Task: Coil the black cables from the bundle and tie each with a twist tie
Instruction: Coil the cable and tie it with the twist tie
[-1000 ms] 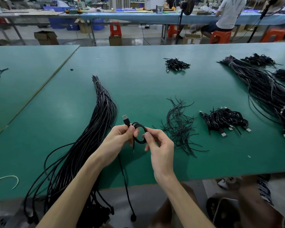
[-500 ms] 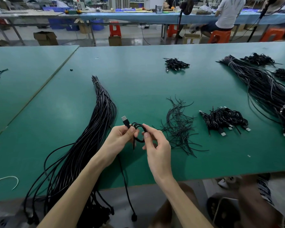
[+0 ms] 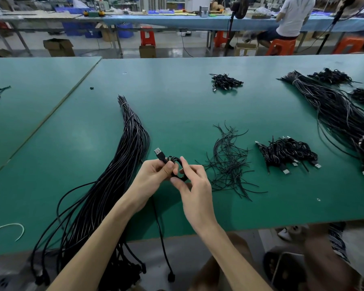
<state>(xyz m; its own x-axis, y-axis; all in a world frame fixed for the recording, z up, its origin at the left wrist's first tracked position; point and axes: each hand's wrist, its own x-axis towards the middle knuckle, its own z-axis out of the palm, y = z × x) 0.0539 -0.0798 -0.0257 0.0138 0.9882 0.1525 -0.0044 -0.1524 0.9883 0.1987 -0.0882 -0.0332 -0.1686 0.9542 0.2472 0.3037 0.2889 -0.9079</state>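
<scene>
Left hand (image 3: 153, 175) pinches small black cable coil (image 3: 177, 166), USB plug (image 3: 159, 153) sticking up. Right hand (image 3: 192, 183) grips the coil's other side. Twist ties (image 3: 229, 162) just beside.

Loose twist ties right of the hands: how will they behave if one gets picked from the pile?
Probably light and springy: the twist ties are thin strands, each bent its own way. They cross each other, so pulling one may drag neighbours. Likely hard to pinch flat off the green table.

Black cables (image 3: 118, 175) on a plain green table (image 3: 177, 106).
</scene>
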